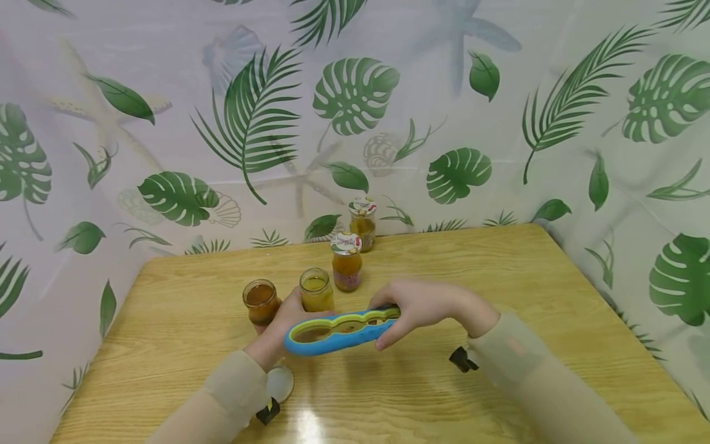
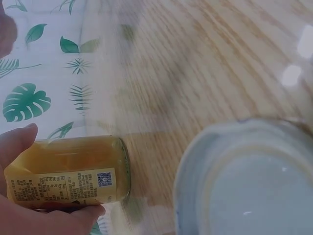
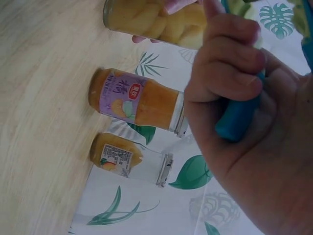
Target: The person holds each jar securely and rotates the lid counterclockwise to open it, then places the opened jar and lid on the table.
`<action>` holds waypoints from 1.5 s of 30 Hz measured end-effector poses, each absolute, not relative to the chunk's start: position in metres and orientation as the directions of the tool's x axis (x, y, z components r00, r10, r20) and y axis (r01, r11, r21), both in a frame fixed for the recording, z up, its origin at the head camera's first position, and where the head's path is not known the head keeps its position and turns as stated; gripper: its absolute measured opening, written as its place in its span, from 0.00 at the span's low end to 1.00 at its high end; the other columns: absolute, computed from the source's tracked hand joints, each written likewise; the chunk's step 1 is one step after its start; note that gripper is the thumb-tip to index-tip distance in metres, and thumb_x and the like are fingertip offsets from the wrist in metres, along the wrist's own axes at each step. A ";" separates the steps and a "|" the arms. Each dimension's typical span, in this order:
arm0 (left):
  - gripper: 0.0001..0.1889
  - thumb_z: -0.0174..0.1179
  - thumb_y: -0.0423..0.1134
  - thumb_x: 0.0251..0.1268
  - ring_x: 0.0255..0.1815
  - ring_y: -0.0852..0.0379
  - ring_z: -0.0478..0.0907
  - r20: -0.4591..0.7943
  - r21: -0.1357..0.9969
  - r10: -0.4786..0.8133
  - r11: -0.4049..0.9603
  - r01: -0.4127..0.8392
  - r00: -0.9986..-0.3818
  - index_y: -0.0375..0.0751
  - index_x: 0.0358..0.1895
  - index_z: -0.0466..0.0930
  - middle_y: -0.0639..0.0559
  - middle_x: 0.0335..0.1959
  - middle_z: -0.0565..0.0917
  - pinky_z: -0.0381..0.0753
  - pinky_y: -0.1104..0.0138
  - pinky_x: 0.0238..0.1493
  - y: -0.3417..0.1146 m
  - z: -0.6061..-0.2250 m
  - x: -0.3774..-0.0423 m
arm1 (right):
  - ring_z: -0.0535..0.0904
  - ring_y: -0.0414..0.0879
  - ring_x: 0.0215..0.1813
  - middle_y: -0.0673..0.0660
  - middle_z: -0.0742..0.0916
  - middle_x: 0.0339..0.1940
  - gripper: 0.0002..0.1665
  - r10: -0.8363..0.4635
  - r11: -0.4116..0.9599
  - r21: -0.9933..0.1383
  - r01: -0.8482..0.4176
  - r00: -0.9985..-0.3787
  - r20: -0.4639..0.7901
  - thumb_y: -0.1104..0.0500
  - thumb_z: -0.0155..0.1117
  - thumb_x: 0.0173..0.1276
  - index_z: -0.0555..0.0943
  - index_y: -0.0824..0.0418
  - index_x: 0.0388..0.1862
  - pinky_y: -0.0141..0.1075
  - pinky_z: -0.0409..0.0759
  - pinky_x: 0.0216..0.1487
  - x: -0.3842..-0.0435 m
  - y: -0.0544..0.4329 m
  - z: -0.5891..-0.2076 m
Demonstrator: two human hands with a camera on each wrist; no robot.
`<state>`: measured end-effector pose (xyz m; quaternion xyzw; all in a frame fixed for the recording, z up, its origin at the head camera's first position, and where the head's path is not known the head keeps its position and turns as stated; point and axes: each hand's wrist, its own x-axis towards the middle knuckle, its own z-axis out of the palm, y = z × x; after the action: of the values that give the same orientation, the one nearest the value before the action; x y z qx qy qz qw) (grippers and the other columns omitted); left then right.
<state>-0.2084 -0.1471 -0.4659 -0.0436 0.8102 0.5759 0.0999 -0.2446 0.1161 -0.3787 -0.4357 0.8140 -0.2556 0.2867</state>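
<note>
In the head view my left hand (image 1: 285,320) grips an unlidded glass jar (image 1: 316,293) of yellow fruit from its left side. The left wrist view shows fingers and thumb around this jar (image 2: 73,169), its printed label facing the camera. My right hand (image 1: 416,308) grips one end of a jar opener (image 1: 333,342), blue outside and yellow inside, with several round openings in a row. The opener's other end extends over my left hand in the head view. In the right wrist view my fingers curl round its blue rim (image 3: 239,115).
Left of the held jar stands an unlidded jar (image 1: 261,302) with brownish contents. Two lidded jars, one orange (image 1: 347,265) and one yellowish (image 1: 363,228), stand behind, near the patterned wall covering (image 1: 355,154). A pale round lid (image 1: 280,383) lies on the wooden table (image 1: 471,265) by my left wrist.
</note>
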 end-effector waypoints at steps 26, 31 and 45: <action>0.34 0.73 0.31 0.65 0.72 0.34 0.76 -0.239 0.922 0.025 0.320 -0.219 -0.971 0.30 0.71 0.67 0.32 0.68 0.79 0.72 0.42 0.77 -0.144 -0.467 -0.207 | 0.73 0.33 0.18 0.45 0.82 0.18 0.35 -0.825 0.558 -0.824 0.102 -0.046 -0.564 0.49 0.46 0.87 0.80 0.84 0.50 0.26 0.73 0.23 -0.232 0.095 -0.456; 0.34 0.74 0.31 0.65 0.71 0.34 0.77 -0.221 0.922 0.021 0.331 -0.202 -0.975 0.29 0.70 0.68 0.31 0.67 0.79 0.72 0.43 0.77 -0.145 -0.467 -0.207 | 0.73 0.35 0.19 0.45 0.83 0.20 0.36 -0.792 0.588 -0.756 0.287 0.011 -0.611 0.44 0.39 0.89 0.84 0.71 0.44 0.26 0.72 0.22 -0.224 0.089 -0.469; 0.34 0.73 0.32 0.66 0.71 0.33 0.76 -0.234 0.922 0.024 0.322 -0.214 -0.972 0.30 0.71 0.67 0.31 0.68 0.78 0.73 0.43 0.76 -0.145 -0.465 -0.208 | 0.76 0.34 0.25 0.43 0.86 0.24 0.64 -0.894 0.425 -0.671 0.607 0.168 -0.415 0.29 0.27 0.84 0.47 0.95 0.74 0.23 0.74 0.29 -0.210 0.082 -0.497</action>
<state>-0.2083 -0.1446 -0.4647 -0.0589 0.8067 0.5791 0.1027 -0.2095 0.0818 -0.4974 -0.1789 0.4009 -0.5053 0.7430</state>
